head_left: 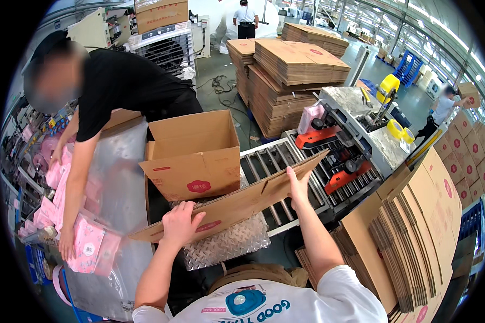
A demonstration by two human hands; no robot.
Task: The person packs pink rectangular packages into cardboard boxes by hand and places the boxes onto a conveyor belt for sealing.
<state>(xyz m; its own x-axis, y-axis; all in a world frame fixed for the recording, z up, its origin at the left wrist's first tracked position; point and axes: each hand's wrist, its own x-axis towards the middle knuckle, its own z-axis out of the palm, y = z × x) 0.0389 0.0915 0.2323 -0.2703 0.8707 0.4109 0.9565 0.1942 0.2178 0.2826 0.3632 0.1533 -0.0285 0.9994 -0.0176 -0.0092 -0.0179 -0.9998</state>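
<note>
Between my hands is a flattened cardboard carton, tilted up to the right across the front of the metal work surface. My left hand grips its upper edge toward the left end, fingers bent over the far side. Near the raised right end, my right hand clasps the board, thumb up along the edge. Directly beyond stands an opened carton with its top flaps up and a pink mark on its side. A diamond-patterned metal plate shows under the flattened carton.
A co-worker in black leans over pink packages at the left. A roller conveyor leads right to a taping machine. Flattened cartons stand stacked at my right and lie piled behind. Yellow tape rolls rest on the machine.
</note>
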